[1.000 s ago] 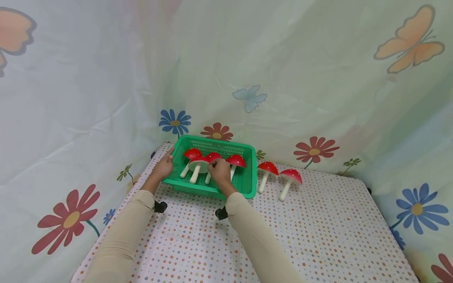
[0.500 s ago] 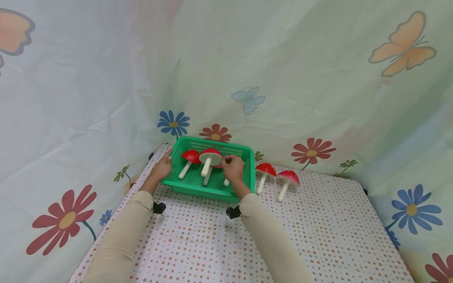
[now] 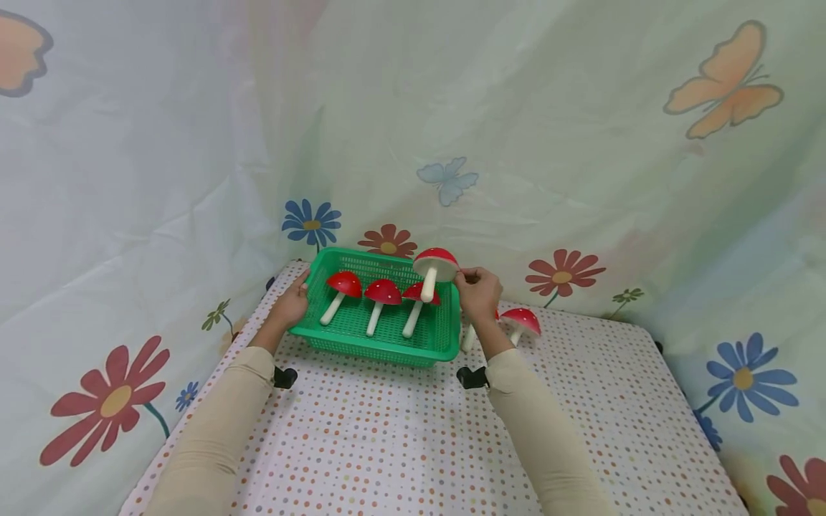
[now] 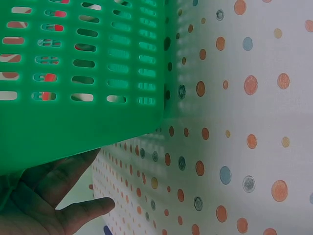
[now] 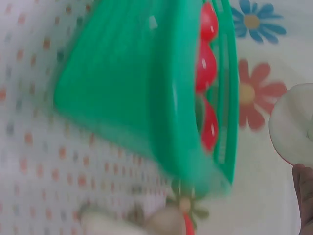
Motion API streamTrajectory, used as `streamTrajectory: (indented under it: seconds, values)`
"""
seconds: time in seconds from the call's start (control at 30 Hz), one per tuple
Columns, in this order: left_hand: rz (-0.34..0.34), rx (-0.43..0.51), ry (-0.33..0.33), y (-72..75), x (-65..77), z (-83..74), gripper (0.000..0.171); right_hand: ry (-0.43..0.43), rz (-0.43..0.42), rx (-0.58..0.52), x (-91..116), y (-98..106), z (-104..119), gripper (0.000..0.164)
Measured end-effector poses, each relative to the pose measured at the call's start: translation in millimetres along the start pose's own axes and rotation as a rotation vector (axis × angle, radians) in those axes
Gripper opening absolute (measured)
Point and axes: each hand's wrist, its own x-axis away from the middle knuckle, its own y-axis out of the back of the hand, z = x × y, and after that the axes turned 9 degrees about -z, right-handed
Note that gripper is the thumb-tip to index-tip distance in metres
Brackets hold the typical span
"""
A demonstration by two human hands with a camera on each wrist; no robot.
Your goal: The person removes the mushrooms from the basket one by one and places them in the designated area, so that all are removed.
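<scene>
A toy mushroom point(image 3: 436, 256) with a red, white-dotted cap and a pale stem hangs over the right end of the green basket point(image 3: 368, 348). My right hand point(image 3: 479, 294) pinches it by the right edge of its cap; the cap's pale underside point(image 5: 296, 125) shows in the right wrist view. Three similar mushrooms lie in a row inside the basket: a left one point(image 3: 345, 284), a middle one point(image 3: 383, 292) and a right one point(image 3: 413, 320), partly hidden. At the basket's left end my left hand point(image 3: 290, 307) touches the side, its thumb point(image 4: 88, 211) held apart.
Two more mushrooms lie on the table right of the basket, one point(image 3: 521, 320) in view and another point(image 3: 469, 338) mostly behind my right hand. A dotted cloth covers the table point(image 3: 361, 437). The wall sheet point(image 3: 361, 143) printed with flowers stands close behind the basket.
My right hand has lifted the mushroom and carried it rightward, from above the left part of the basket to its right end. The left hand has stayed at the basket's left side.
</scene>
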Motion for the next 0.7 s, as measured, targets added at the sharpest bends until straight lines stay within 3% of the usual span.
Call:
streamTrajectory:
  seconds: [0.17,0.4,0.7]
  values:
    - [0.001,-0.002,0.003,3.2,0.7,-0.4,0.052,-0.003,-0.092,0.071,-22,35,-13,0.023]
    - [-0.001,0.001,0.016,5.5,0.4,0.9,0.052,-0.074,-0.180,0.135,-46,81,-47,0.027]
    - [0.010,0.007,0.001,0.0,-1.0,1.8,0.052,-0.160,-0.279,0.292,-54,144,-105,0.032]
